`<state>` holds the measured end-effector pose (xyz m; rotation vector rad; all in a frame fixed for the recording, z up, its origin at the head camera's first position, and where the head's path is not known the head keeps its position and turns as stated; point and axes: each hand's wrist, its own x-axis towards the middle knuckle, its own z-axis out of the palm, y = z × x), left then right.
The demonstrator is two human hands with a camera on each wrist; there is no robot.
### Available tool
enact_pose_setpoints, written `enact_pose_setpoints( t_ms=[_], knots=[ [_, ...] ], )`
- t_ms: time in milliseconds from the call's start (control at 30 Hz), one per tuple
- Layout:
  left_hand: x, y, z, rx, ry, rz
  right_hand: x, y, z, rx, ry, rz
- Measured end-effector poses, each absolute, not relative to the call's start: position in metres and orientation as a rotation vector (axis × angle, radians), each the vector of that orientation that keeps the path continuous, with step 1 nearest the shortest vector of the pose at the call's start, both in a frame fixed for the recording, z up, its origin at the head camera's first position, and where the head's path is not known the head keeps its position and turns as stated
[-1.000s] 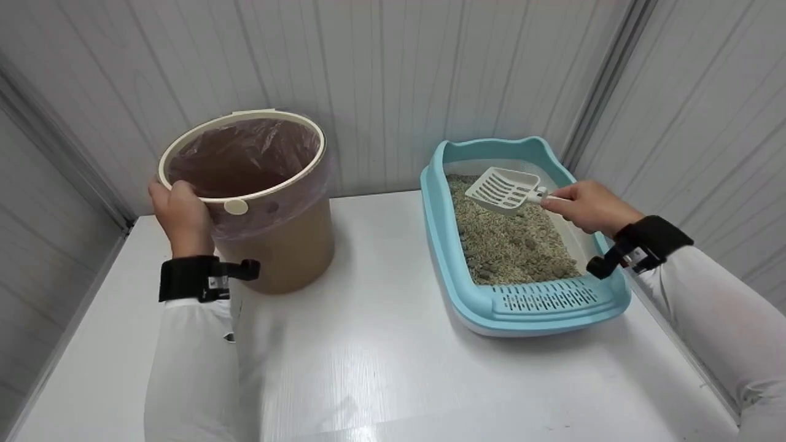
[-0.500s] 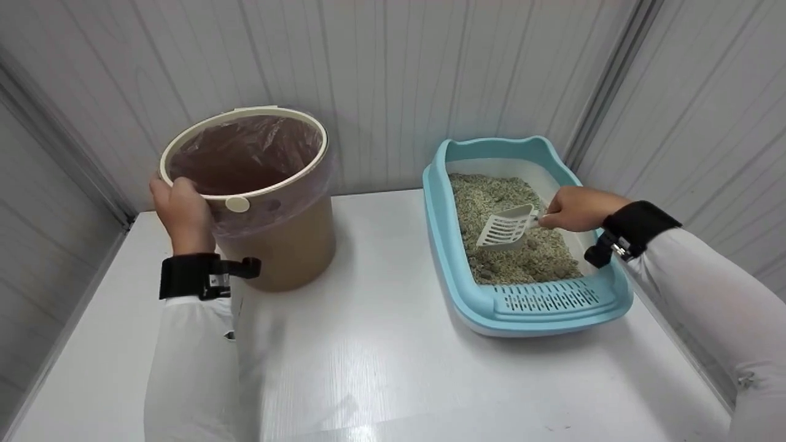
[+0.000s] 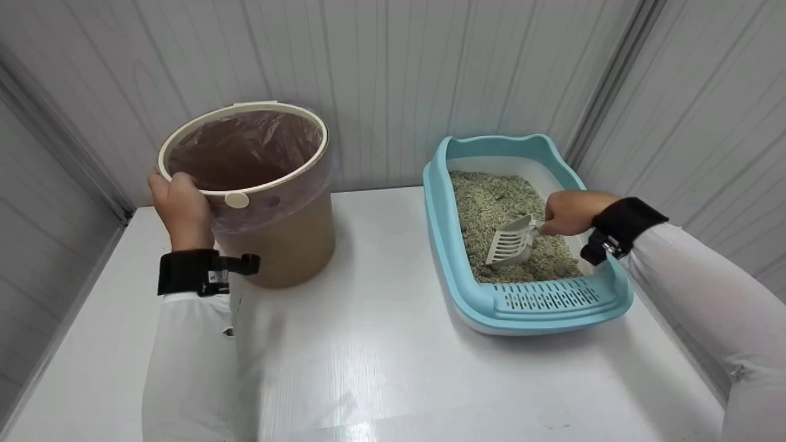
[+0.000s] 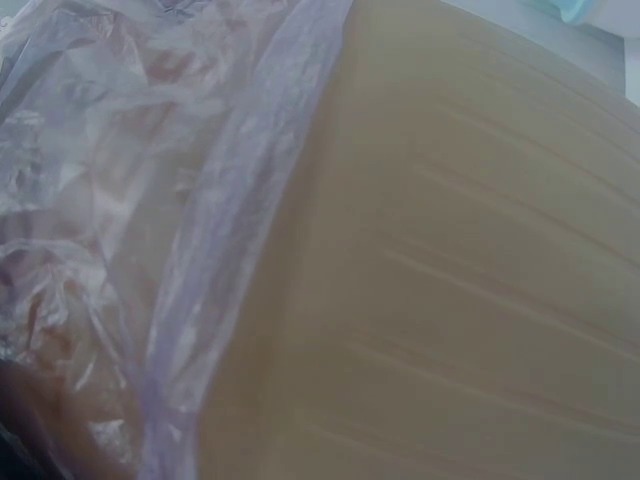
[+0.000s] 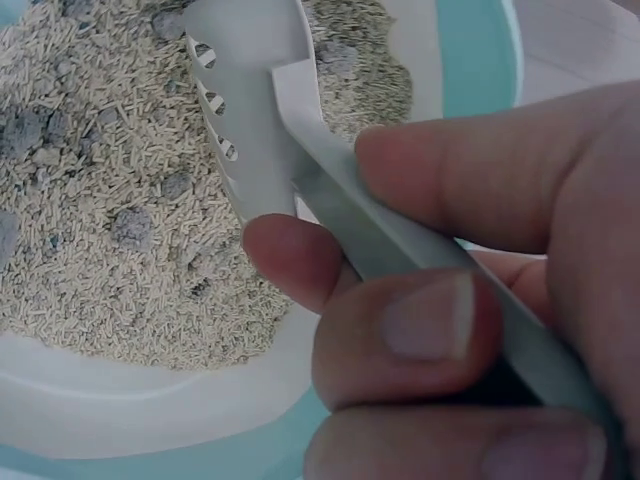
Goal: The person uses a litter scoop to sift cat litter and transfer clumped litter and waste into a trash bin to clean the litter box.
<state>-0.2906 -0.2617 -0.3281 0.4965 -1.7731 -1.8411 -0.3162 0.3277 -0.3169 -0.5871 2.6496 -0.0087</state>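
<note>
White table (image 3: 381,344) in the head view: the left hand (image 3: 182,212) grips the rim of the lined bin (image 3: 276,245) at far left, while the right hand (image 3: 571,212) pinches the scoop (image 3: 511,242), its blade tipped down into the litter in the blue tray (image 3: 442,245) on the right. Left wrist view shows only bin wall (image 4: 480,280) and liner (image 4: 130,200). Right wrist view: fingers (image 5: 420,330) clamp the scoop's handle (image 5: 350,215) beside grey clumps (image 5: 130,228). Scooping seems under way; next, dig under a clump and lift level.

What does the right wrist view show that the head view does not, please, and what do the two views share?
Only the right wrist view shows the grey clumps among the pellets and the fingers pinching the scoop's handle. Only the head view shows the left hand gripping the lined bin at its rim, on the white table. Both show the right hand, the scoop and the blue litter tray.
</note>
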Motion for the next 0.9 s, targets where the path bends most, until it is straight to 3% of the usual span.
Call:
enact_pose_setpoints(
  t_ms=[333,900],
  knots=[
    [-0.291,-0.262,-0.326,0.501,-1.795,-1.841,-0.327,0.313,-0.317,-0.576,2.580,0.069],
    [-0.289,-0.261,-0.327,0.477,-1.759,-1.872,-0.329,0.303,-0.352,-0.646,2.508,0.046]
  ],
)
